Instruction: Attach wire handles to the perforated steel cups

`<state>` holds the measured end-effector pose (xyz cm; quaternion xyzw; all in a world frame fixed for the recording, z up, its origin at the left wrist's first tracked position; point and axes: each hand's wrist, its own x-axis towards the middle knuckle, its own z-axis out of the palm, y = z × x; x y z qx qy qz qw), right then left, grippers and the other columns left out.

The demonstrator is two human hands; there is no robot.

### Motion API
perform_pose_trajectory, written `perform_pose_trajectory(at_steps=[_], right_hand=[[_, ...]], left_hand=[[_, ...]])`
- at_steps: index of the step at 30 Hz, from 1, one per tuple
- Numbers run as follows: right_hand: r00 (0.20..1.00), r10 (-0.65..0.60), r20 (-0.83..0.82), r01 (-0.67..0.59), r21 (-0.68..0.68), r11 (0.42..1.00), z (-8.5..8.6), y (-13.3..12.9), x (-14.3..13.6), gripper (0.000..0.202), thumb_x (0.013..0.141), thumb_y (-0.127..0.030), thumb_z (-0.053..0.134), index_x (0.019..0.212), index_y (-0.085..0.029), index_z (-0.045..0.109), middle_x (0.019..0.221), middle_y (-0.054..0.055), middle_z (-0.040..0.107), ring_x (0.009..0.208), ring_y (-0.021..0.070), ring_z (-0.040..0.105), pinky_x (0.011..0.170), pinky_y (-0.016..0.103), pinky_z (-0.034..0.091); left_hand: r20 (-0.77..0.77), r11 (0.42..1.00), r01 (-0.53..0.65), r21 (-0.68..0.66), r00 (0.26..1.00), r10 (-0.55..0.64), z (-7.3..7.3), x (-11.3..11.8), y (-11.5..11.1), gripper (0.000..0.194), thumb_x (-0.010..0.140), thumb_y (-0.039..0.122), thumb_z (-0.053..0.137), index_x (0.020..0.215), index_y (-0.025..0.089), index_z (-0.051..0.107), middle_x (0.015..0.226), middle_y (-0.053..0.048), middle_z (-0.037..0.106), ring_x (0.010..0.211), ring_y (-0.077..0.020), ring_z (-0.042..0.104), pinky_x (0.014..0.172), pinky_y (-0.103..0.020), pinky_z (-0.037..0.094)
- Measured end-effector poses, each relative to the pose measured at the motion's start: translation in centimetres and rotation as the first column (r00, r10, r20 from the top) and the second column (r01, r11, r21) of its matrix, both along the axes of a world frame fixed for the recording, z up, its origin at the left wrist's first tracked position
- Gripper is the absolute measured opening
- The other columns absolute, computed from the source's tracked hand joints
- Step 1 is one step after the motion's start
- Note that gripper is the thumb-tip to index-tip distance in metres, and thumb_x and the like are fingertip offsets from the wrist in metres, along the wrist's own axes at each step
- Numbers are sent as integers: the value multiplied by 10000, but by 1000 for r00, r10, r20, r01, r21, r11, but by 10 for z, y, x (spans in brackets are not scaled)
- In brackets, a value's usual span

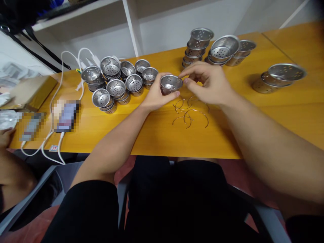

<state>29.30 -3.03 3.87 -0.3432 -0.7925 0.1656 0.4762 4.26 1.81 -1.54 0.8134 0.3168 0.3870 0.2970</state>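
Note:
My left hand point(157, 93) is wrapped round a small perforated metal cup point(170, 88), its open top facing up. At the cup's right rim is my right hand point(206, 81), thumb and forefinger close together; whether a thin wire lies between them is too small to tell. Several curved thin wires point(191, 111) lie on the table just below the hands. Left of the cup stand several stacks of similar perforated cups point(115, 88). Behind my right hand are more stacked cups point(198, 42) and a tilted one point(224, 47).
Two nested cups point(283, 75) lie tilted at the right of the yellow table point(157, 141). Phones point(66, 116) with white cables, a cardboard box point(34, 87) and another person's arm point(15, 168) are at the left. A white shelf point(131, 27) stands behind.

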Motion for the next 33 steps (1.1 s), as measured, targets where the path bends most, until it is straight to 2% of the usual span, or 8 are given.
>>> perform_pose_trajectory(at_steps=[5,13,17,20,23,27,30,33], right_hand=[[992,14,124,-20,42,999,-1,1,4,217,1044,-191,725,1178,-280,870,1362,124,855,1129,340,816,900,517,681],[962,77,263,-66,-50,997,-13,5,4,257,1065,-181,715,1251,-295,851,1431,134,763,1206,369,781,1060,604,723],[955,107,278,-91,-72,993,-15,4,2,345,1063,-168,673,1345,-272,842,1489,152,721,1254,375,768,1054,603,740],[965,115,238,-99,-79,992,-13,1,-1,317,1056,-244,705,1337,-275,850,1470,160,720,1222,391,764,1026,638,732],[983,120,138,-100,-139,985,-8,-3,-2,213,1053,-348,789,1252,-342,863,1474,138,739,1211,409,750,1064,676,698],[996,88,28,-83,-151,985,-3,-4,-2,254,1007,-509,897,1184,-330,864,1446,150,764,1017,357,753,975,643,683],[998,52,35,-46,-153,987,-4,-1,0,302,1015,-571,908,1179,-321,868,1412,155,774,984,342,748,960,614,669],[993,44,108,-20,-218,976,-9,3,4,337,1022,-657,897,1165,-352,865,1336,125,794,994,347,755,1020,614,670]], left_hand=[[24,1000,-5,29,1000,4,-7,0,6,847,1032,776,828,1574,274,413,1581,-175,680,1482,-349,753,1299,-572,618],[71,989,115,97,990,-122,-26,0,24,945,1012,896,796,1605,274,403,1574,-163,640,1525,-384,709,1343,-631,576],[91,987,124,102,987,-133,-29,-1,29,975,986,940,800,1594,288,404,1561,-147,644,1490,-367,730,1334,-622,594],[56,995,55,78,997,-60,-21,0,19,963,992,931,802,1590,288,406,1589,-154,641,1502,-359,734,1329,-608,608],[-57,998,-52,28,997,54,-4,3,2,860,1074,802,794,1647,286,414,1657,-177,638,1577,-358,705,1373,-600,584],[-103,992,-119,32,987,121,15,5,-11,781,1105,726,786,1670,277,488,1621,-172,690,1593,-369,695,1382,-626,569],[-144,976,-192,103,968,206,23,0,-11,756,1050,716,872,1597,274,595,1625,-172,696,1652,-387,639,1419,-612,532],[-217,970,-211,117,948,232,29,-7,-11,895,968,640,982,1657,257,559,1709,-206,660,1710,-423,588,1451,-595,484]])
